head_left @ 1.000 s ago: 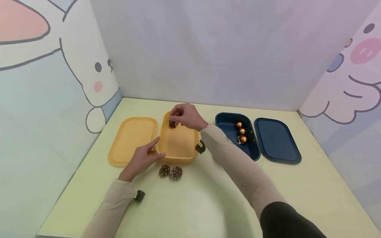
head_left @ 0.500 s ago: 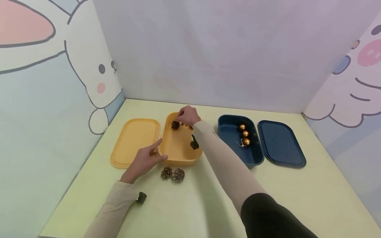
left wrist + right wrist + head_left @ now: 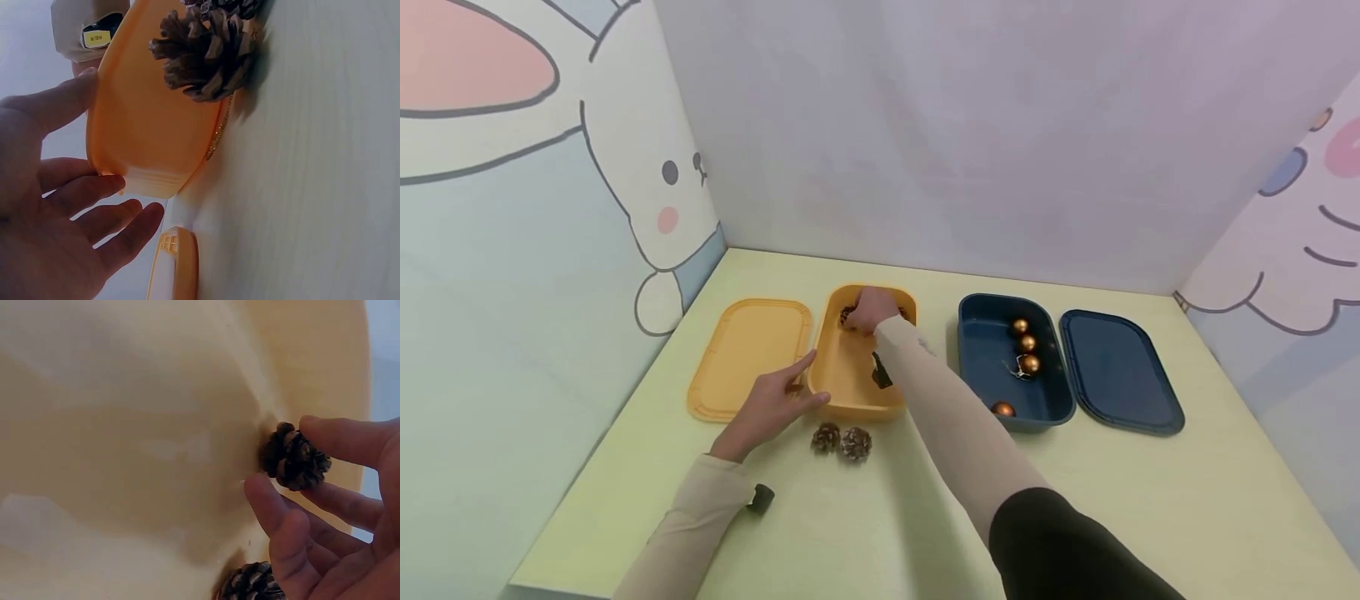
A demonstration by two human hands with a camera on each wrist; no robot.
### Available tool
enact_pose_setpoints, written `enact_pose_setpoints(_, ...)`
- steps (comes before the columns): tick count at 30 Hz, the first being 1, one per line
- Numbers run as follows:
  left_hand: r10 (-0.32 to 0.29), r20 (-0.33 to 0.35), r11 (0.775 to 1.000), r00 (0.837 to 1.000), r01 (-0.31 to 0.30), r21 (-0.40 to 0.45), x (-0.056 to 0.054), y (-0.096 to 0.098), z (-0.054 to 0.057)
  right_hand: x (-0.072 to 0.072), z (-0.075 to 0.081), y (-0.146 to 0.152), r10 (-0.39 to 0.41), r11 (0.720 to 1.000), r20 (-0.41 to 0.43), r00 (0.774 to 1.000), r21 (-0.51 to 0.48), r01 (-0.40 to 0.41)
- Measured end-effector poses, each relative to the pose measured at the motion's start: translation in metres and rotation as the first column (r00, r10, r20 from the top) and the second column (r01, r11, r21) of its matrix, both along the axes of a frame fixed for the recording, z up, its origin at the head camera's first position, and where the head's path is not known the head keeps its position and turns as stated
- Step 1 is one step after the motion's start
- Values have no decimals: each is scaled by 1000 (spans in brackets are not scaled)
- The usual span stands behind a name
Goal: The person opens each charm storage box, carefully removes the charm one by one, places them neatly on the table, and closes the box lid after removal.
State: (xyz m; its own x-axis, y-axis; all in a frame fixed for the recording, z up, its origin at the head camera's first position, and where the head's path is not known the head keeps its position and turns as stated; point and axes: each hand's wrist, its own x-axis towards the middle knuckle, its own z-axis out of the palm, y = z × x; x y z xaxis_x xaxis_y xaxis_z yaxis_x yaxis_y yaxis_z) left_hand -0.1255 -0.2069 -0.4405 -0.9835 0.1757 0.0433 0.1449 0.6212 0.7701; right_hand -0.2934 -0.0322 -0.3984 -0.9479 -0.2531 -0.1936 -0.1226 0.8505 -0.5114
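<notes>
Right grip (image 3: pixel 874 308) is pinching a dark pine cone (image 3: pixel 294 459) at the far end of the yellow box (image 3: pixel 844 365), while the left grip (image 3: pixel 771 406) is spreading wide and touching the box's near left corner. On the black block (image 3: pixel 113 24) at the right sleeve (image 3: pixel 943 396), a yellow label (image 3: pixel 97 39) is showing writing too small to read. The cone is looking almost round, so I cannot tell which way it is pointing, but the box is running long from near to far, its wall rising close beside the cone and its floor stretching back toward the person.
</notes>
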Motion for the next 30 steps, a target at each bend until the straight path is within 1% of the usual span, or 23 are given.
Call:
enact_pose_setpoints(2, -1, 4, 1000, 1000, 1, 4, 0, 1, -1, 2, -2, 0, -9, 1000, -20, 1000, 19, 9)
enact_pose_setpoints(5, -2, 4, 1000, 1000, 2, 3, 0, 2, -3, 4, -4, 1, -23, 999, -49, 999, 22, 24)
enact_pose_setpoints(9, -4, -2, 1000, 1000, 4, -8, 0, 3, -3, 4, -5, 4, -14, 1000, -37, 999, 21, 15)
enact_pose_setpoints(17, 0, -27, 1000, 1000, -1, -18, 0, 1, -2, 2, 3, 10, 1, 1000, -29, 1000, 17, -1)
enact_pose_setpoints(21, 2, -24, 1000, 1000, -2, -16, 0, -2, -3, 4, 7, 13, 30, 999, -20, 999, 13, -30)
enact_pose_setpoints(26, -1, -16, 1000, 1000, 0, -8, -1, -4, -3, 8, 16, 17, 81, 997, -63, 995, 20, -80)
enact_pose_setpoints(28, 0, -11, 1000, 1000, 0, -9, -1, -4, -2, 11, 21, 20, 106, 994, -83, 991, 16, -105)
enact_pose_setpoints(30, 0, -7, 1000, 1000, 0, -13, -2, -3, -1, 16, 27, 23, 129, 991, -82, 988, -4, -130)
